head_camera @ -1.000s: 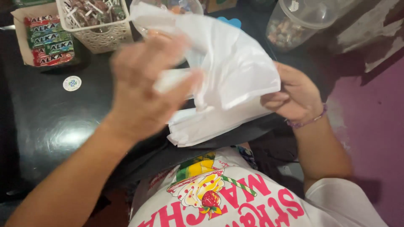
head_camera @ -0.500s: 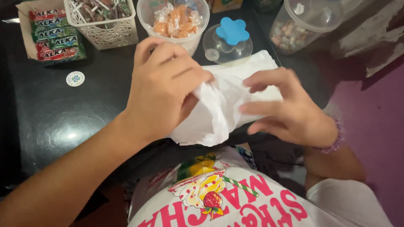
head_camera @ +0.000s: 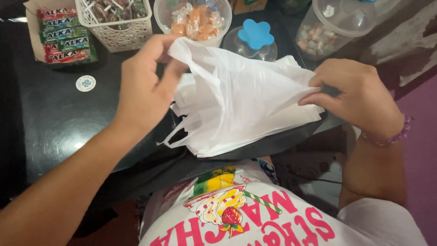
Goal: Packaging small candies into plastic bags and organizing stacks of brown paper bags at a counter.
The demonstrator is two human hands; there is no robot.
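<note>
Head view, looking down. White plastic bag (head_camera: 241,105) lies in front of the person's body at the near edge of the black tabletop (head_camera: 59,123), partly lifted off it and stretched between both hands. Left hand (head_camera: 145,86) has its grip clamped on the bag's upper corner: thumb and fingers pinch the film at about 11 o'clock from the bag's middle, holding that corner raised. Right hand (head_camera: 359,98) has its grip closed on the opposite edge, at about 3 o'clock from the bag's middle, fingertips pressed together on a fold of film. Long axis of the bag runs roughly 10 o'clock to 4 o'clock, from the one pinch to the other; the loose handle loops hang toward 7 o'clock, near the tabletop edge. Both hands touch the bag, so neither is nearer; the bulk of the film lies at 4 o'clock from the left grip and at 9 o'clock from the right grip. Whether one layer or several is pinched cannot be told. Beyond the bag, at 12 o'clock: round tub of orange sweets (head_camera: 193,18), clear lid with a blue flower-shaped knob (head_camera: 256,36) just beside it. At 1 o'clock: clear jar of small sweets (head_camera: 327,29). At 10 o'clock: white lattice basket (head_camera: 118,27), then a box of red and green wrapped packs (head_camera: 61,34). Round sticker (head_camera: 85,83) on the tabletop, well apart from the bag.
</note>
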